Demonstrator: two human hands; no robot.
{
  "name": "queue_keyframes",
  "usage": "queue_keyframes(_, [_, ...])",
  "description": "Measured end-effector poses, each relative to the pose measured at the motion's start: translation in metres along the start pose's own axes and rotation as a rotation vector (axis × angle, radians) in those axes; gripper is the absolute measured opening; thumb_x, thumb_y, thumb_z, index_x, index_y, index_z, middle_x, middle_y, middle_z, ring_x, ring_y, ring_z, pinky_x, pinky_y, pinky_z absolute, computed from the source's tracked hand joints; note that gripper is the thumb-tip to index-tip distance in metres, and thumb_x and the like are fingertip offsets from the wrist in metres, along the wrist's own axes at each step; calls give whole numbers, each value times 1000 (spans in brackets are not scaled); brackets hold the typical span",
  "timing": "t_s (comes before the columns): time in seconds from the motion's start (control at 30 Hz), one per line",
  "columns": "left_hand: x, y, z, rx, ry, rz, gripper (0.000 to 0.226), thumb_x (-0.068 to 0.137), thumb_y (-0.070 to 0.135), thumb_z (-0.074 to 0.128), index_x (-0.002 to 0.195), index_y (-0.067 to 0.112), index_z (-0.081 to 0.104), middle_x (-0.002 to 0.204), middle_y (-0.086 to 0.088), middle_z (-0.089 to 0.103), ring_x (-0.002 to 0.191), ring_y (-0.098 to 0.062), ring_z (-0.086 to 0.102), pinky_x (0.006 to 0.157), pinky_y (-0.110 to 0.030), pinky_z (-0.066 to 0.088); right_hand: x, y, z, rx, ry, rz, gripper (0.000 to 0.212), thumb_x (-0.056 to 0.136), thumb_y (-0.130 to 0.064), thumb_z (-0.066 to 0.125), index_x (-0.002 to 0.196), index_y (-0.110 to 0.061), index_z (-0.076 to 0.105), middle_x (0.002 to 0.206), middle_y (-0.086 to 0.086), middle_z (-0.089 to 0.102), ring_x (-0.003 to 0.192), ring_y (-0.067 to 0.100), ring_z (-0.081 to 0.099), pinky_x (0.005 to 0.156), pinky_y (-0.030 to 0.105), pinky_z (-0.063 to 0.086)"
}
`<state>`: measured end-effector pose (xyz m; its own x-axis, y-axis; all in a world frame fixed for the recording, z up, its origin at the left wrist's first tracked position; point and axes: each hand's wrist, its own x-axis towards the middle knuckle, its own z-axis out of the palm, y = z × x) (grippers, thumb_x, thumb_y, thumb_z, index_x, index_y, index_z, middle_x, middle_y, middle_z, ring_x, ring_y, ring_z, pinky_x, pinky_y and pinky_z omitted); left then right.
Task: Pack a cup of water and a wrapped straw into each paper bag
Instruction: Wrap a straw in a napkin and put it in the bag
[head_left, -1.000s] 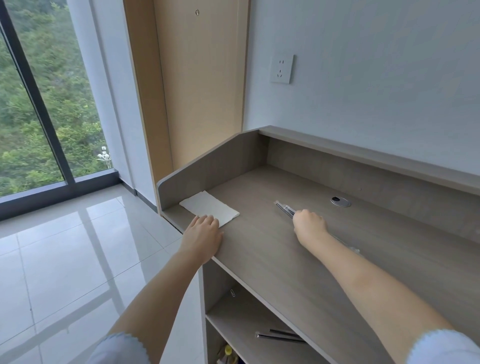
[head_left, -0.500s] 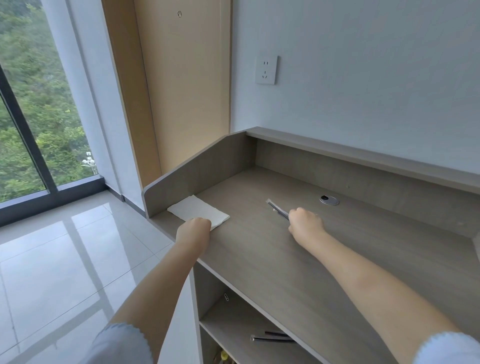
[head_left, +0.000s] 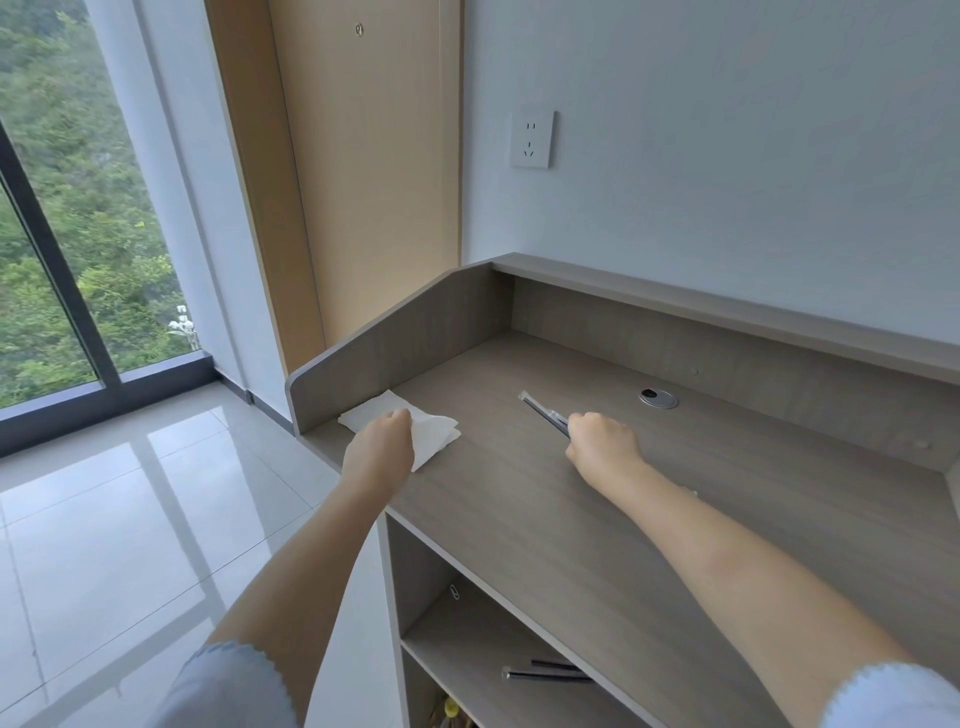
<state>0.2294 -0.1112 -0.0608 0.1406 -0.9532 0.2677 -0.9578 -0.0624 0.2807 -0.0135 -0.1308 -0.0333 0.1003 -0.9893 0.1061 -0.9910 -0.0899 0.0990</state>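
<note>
Two task things are being handled on the desk, and both are being placed here against the round cable grommet set near the desk's back panel. Well to the left of the grommet, by the desk's left end wall, flat white paper bags are lying — how many are stacked cannot be told. They are judged light, thin and limp, easily creased, and best taken at a free edge or corner. The left hand is being held over their near edge with fingers curled under; a pinch on the paper looks likely, though the fingertips are hidden.

Just left of the grommet, and a little nearer the front edge, wrapped straws are being gripped by the right hand, whose fingers are being closed around them in a fist. Slender, featherlight and slick in their wrappers they are judged to be — prone to sliding out, so a hold near the middle is advised. Their long axis is running from the fist away toward the desk's back-left, the free tips pointing that way.
</note>
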Motion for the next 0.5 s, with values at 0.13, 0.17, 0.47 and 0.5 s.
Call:
queue_keyframes(0.13, [-2, 1, 7, 47, -50, 9, 12, 96, 0, 34, 88, 9, 36, 78, -11, 50, 63, -28, 44, 52, -33, 30, 0, 1, 2, 0, 2, 1, 22, 93, -6, 45, 114, -3, 53, 116, 13, 60, 106, 32, 60, 77, 32, 43])
queue_keyframes(0.17, [-3, 0, 10, 52, -63, 6, 13, 95, 0, 35, 86, 10, 34, 73, -9, 47, 60, -27, 40, 50, -33, 27, 0, 2, 2, 1, 1, 0, 22, 93, -6, 45, 114, -3, 53, 116, 13, 60, 105, 32, 60, 75, 31, 42])
queue_keyframes(0.47, [-11, 5, 7, 243, -118, 162, 26, 83, -9, 42, 96, 13, 37, 87, -4, 41, 72, -28, 45, 56, -30, 31, 0, 5, 5, 20, -4, -13, 23, 95, -9, 46, 116, -3, 52, 119, 13, 59, 108, 32, 59, 78, 33, 43])
queue_keyframes(0.5, [-10, 5, 7, 267, -140, 168, 21, 87, -5, 41, 99, 12, 43, 93, -6, 45, 78, -29, 49, 59, -30, 33, 1, 5, 5, 20, -2, -17, 22, 95, -10, 46, 115, -3, 52, 118, 13, 59, 108, 32, 59, 76, 32, 42])
